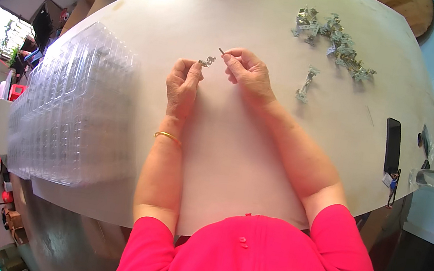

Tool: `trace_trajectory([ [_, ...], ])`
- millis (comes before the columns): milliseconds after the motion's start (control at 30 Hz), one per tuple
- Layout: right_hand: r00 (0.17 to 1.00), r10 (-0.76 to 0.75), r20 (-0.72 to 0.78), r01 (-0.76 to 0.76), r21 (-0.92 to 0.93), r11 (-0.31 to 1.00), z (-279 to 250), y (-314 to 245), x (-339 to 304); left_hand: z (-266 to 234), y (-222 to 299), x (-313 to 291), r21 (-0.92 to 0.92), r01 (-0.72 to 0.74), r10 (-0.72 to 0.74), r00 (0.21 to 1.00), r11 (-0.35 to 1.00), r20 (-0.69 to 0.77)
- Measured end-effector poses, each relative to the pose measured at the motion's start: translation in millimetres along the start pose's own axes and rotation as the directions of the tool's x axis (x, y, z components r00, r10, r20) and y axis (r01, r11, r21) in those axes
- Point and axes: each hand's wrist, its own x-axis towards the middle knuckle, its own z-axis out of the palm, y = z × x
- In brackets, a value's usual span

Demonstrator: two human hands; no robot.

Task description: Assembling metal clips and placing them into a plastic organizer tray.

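My left hand point(183, 86) pinches a small metal bracket-like part point(207, 61) between thumb and fingers, its bent end sticking out to the right. Just to the right, my right hand point(249, 74) grips a short, thin dark pin-like piece point(221, 51) at the fingertips. A small gap separates the two pieces. Both hands hover over the pale tabletop point(225, 154). Farther off to the right lies a loose heap of similar metal parts point(344, 50). Between that heap and my right arm, a few more metal parts point(307, 84) lie in a short row.
Clear plastic trays point(79, 108) are stacked high along the left side. At the right edge are a black phone point(392, 145), a transparent bottle point(429, 178) lying on its side and a small keyring-like item point(393, 183). A thin needle-like piece point(370, 115) lies near the phone.
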Motion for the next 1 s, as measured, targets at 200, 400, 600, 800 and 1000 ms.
trace_trajectory([
  [200, 0.998, -0.045, 0.035, 0.051, -0.212, 0.976, 1.5, 3.8, -1.0, -3.8, -1.2, 2.7, -0.166, 0.074, -0.078, 0.997, 0.983, -0.015],
  [400, 0.995, -0.081, 0.059, 0.095, -0.3, 0.949, 3.4, 6.3, -2.0, -6.0, -3.8, 2.2, -0.157, 0.054, -0.057, 0.998, 0.986, -0.017],
  [600, 0.996, -0.081, 0.041, 0.09, -0.36, 0.928, 0.4, 2.6, -2.8, -3.0, -7.0, 2.4, -0.044, -0.029, 0.028, 0.999, 0.999, -0.023],
  [800, 0.993, -0.072, 0.089, 0.098, -0.332, 0.938, -1.1, 2.3, -3.8, 0.0, -11.8, 1.7, 0.138, -0.177, 0.178, 0.984, 0.974, 0.0],
  [1000, 0.96, 0.151, 0.237, -0.16, 0.019, 0.987, -1.1, 4.6, 0.9, 0.3, -10.0, -4.3, 0.248, -0.23, 0.219, 0.973, 0.941, 0.071],
])
